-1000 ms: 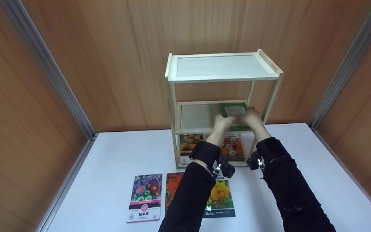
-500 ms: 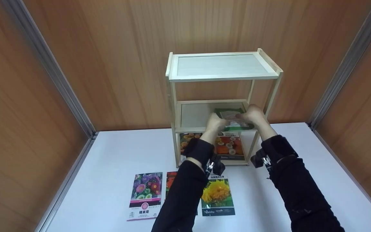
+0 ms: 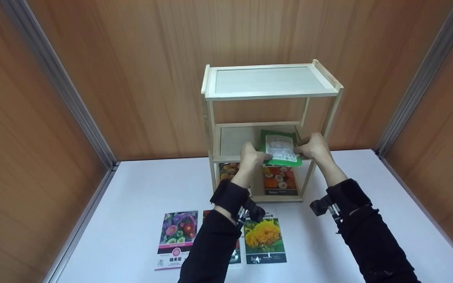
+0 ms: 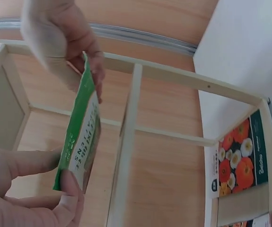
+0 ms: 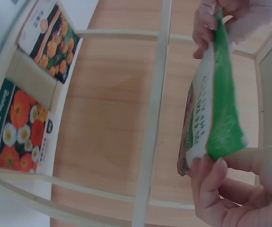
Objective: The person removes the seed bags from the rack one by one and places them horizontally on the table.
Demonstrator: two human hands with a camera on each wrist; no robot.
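Left hand (image 3: 252, 154) pinches the left edge of a green seed packet (image 3: 280, 147), thumb and fingers curled onto it, and the right hand (image 3: 313, 146) pinches the opposite edge the same way. So both hands hold the one packet between them, right in front of the middle shelf of a small wooden rack (image 3: 269, 93). The packet is tilted, its white printed label facing up toward the head camera, and its lower edge hangs just past the front rail of that shelf. In the left wrist view you see the packet (image 4: 79, 137) nearly edge-on, thumb at the bottom corner and the other hand's fingers (image 4: 95, 71) at the top. The right wrist view shows the same thing mirrored, packet (image 5: 211, 104) held by the near fingertips with the far hand up top.

On the bottom shelf there are two more packets standing up: one with orange and white flowers (image 3: 279, 181) and one with yellowish flowers (image 3: 228, 173), partly hidden behind the left wrist. The rack sits on a white table (image 3: 368, 188) against wood-panel walls. On the table nearer the person lie a purple flower packet (image 3: 177, 239), a sunflower packet (image 3: 265, 240) and a red one mostly covered by the left sleeve.
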